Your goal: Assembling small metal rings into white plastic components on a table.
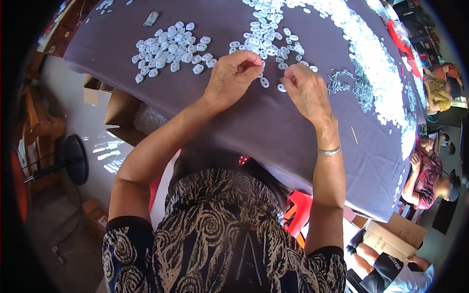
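My left hand (pixel 234 75) rests on the purple cloth-covered table (pixel 273 127), fingers curled shut, pinching something small I cannot make out. My right hand (pixel 305 88) is beside it, fingertips pinched together close to a small white oval plastic piece (pixel 264 82) and another one (pixel 281 88). A heap of the same white oval pieces (pixel 171 49) lies to the left, and a second scattered heap (pixel 268 36) sits just beyond both hands. A pile of thin metal pins (pixel 351 83) lies right of my right hand.
A long band of white pieces (pixel 386 78) runs along the table's right side. Cardboard boxes (pixel 119 112) stand under the left edge, another box (pixel 391 234) at lower right. A fan base (pixel 75 158) sits on the floor. Other people (pixel 430 180) sit at the right.
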`<state>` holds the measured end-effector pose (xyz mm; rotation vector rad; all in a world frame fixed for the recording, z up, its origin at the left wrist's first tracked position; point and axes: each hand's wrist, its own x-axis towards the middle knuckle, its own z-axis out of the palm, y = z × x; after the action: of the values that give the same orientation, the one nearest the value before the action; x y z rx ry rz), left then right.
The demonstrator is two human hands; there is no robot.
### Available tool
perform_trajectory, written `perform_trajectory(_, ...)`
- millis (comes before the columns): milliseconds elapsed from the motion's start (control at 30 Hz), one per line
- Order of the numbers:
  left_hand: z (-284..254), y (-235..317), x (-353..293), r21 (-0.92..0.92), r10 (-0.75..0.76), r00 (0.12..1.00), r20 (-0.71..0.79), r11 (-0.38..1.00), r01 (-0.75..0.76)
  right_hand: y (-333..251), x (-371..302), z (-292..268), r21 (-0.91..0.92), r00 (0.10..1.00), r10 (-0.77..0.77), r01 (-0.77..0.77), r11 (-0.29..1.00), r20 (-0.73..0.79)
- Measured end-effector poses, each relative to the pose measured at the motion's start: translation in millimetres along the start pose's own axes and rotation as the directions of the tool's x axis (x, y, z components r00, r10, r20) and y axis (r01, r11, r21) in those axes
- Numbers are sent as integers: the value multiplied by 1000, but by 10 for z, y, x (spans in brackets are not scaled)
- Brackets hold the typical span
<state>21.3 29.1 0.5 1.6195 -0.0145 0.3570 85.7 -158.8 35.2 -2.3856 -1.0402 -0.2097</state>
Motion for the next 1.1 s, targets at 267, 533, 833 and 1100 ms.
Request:
perform_trajectory(267, 136, 100, -96, -162, 35, 991, -127, 985, -56, -100, 0, -5, 124, 998, -47, 52, 991, -40)
perform_trajectory(533, 214, 114, -264, -43, 57, 997, -43, 997, -58, -308, 3, 65, 762, 939, 339, -264, 591, 62)
perform_trajectory(833, 128, 95, -276, 0, 67, 995, -76, 998, -67, -390, -25, 221, 722, 965, 261, -168, 671, -17)
perform_trajectory(1100, 43, 130, -215, 50, 110, 994, -9, 993, -110, -300, -25, 136, 671, 976, 190, -214, 709, 110)
